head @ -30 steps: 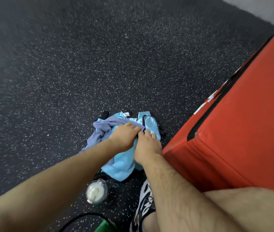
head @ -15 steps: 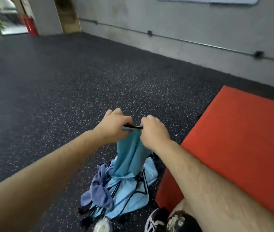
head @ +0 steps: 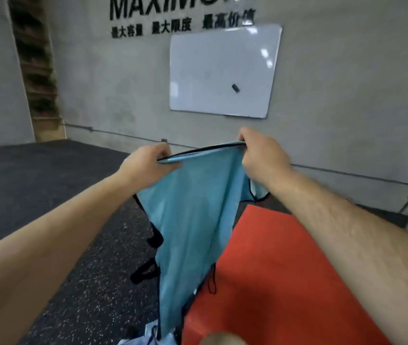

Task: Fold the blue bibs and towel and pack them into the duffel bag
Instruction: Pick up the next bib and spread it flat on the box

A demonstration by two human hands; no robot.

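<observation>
Folding barely begun, I judge; left hand (head: 148, 161) and right hand (head: 262, 155), apart, pinch 1 blue bib (head: 190, 207) aloft; packing is left.

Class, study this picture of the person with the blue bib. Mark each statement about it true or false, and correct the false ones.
1. The left hand and the right hand both grip the blue bib at its top edge. True.
2. The bib is folded into a small square. False: it hangs spread between the hands.
3. A whiteboard hangs in the background. True.
4. A green mat lies under the right arm. False: the mat there is red.
</observation>
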